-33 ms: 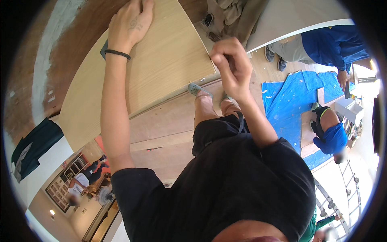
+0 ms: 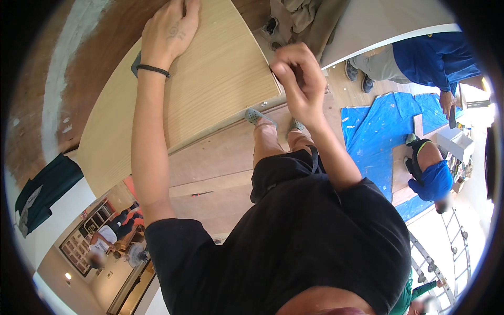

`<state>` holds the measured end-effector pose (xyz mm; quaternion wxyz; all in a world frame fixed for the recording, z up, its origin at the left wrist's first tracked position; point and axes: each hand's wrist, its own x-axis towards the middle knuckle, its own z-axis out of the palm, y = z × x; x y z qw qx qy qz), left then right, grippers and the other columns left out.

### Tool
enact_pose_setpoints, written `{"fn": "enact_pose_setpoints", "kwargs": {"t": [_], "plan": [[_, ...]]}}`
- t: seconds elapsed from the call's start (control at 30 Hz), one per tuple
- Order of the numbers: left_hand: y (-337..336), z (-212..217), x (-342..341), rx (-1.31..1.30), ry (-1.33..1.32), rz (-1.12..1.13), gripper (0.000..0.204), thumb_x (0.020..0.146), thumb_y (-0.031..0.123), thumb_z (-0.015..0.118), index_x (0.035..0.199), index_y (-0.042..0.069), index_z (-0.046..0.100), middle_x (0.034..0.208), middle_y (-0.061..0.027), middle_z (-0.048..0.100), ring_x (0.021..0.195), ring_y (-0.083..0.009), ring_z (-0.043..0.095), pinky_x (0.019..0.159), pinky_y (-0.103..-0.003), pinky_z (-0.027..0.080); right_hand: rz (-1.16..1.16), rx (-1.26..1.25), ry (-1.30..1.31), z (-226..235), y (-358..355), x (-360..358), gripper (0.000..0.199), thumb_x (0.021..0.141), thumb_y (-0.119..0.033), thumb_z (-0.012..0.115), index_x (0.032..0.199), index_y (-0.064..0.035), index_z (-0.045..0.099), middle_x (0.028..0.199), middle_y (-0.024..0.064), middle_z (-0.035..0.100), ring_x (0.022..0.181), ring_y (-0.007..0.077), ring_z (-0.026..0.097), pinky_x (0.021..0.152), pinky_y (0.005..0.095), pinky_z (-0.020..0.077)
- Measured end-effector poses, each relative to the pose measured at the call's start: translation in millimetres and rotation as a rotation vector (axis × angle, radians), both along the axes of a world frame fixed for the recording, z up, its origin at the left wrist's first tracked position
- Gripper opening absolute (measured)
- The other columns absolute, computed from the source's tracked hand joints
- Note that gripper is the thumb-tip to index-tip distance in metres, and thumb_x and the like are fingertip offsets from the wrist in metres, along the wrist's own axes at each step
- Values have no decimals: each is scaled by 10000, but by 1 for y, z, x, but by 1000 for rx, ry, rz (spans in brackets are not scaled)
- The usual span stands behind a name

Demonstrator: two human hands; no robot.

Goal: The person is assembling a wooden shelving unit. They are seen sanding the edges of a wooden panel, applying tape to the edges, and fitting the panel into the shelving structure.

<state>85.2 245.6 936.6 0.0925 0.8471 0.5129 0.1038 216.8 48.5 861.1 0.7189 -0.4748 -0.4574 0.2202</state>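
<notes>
A pale wood-grain panel (image 2: 226, 63) with a curved far side lies in front of me. My left hand (image 2: 170, 31) rests palm down on it near the top of the view, with some fingertips cut off there. A black band circles that wrist, and a dark blue object (image 2: 135, 64) shows beside it. At the panel's right edge, my right hand (image 2: 302, 79) is closed, thumb and fingers curled together. Whatever it pinches, if anything, is hidden or too small to name.
Behind the panel's right edge lies a brown cloth (image 2: 304, 21), next to a white surface (image 2: 383, 26). A blue tarp (image 2: 367, 131) covers floor at right, where two people in blue work. A ladder (image 2: 454, 241) stands lower right. A red-and-black tool (image 2: 202, 193) lies on the boards below.
My right hand has shifted slightly up and to the left along the panel's edge. The left hand stays in place.
</notes>
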Motion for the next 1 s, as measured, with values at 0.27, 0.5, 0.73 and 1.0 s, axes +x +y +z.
{"fn": "enact_pose_setpoints", "kwargs": {"t": [0.27,0.5,0.73,1.0], "plan": [[-7,10,6,180,-10,-105,424,1004,363,379,1009,-16,569,981,-291,635,933,-464,599,810,-524,460,-12,92,-191,-4,-12,5,51,852,24,652,893,7,626,867,101,639,771,219,600,697,320,465],[-3,14,-8,166,-2,-80,439,995,377,380,965,-24,558,961,-296,641,917,-453,612,813,-538,469,-22,16,-89,-1,-10,0,56,871,38,630,915,20,599,881,90,586,796,166,552,703,269,441],[-1,2,2,333,-105,-190,348,958,328,462,941,5,589,965,-251,645,942,-396,621,794,-503,480,86,-73,181,-30,-85,16,54,969,-62,550,970,-12,529,913,52,542,763,131,484,728,255,411],[14,-25,-1,426,-151,-209,304,952,340,521,926,74,665,928,-93,654,909,-299,618,797,-450,500,414,-795,1488,-143,-181,47,171,1003,-300,527,989,-131,547,832,-32,520,709,92,510,611,242,466]]}}
